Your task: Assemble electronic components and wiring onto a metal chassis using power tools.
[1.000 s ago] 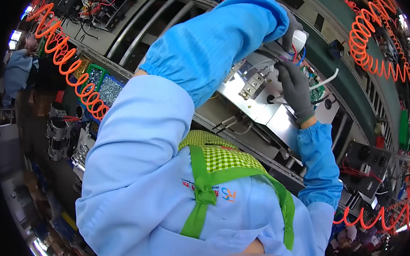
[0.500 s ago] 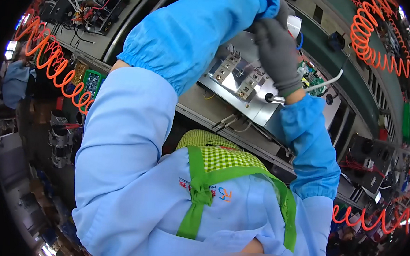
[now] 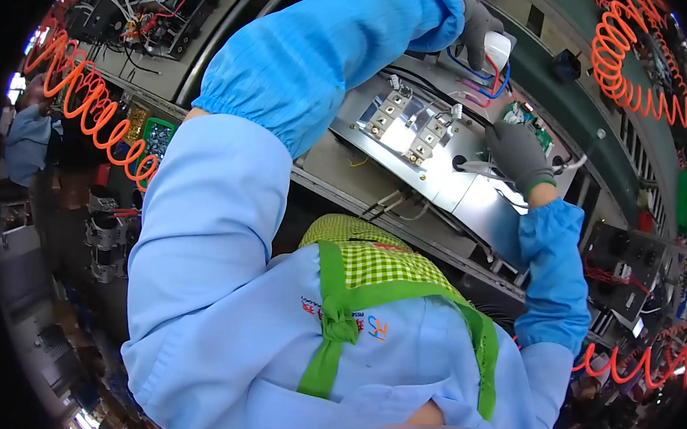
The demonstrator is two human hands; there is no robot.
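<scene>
Two gloved hands work over a shiny metal chassis plate point(image 3: 433, 169) that lies on the bench point(image 3: 238, 4), seen from a head camera looking down past a light blue smock and a green checked apron. Reaching across the view in a long blue sleeve, the left hand point(image 3: 474, 27) in a grey glove is at the far edge of the plate, its fingers closed around a small white plug connector point(image 3: 498, 49) from which red and blue wires point(image 3: 493, 86) loop down toward the plate. Nearer the body, the right hand point(image 3: 519, 153), also in a grey glove, rests on the plate beside a green circuit board point(image 3: 522, 115), its fingers curled on a thin pale cable point(image 3: 476, 167); how firmly they pinch it cannot be told. A pair of grey terminal blocks point(image 3: 408, 124) sit bolted at the middle of the plate. Orange coiled air hoses point(image 3: 90, 116) hang at both sides. Judging by this, the step in hand is wiring the assembly: the connector is lifted but not yet seated. The next move likely calls for lining the plug up squarely with its socket and pressing it home while the other hand steadies the cable
</scene>
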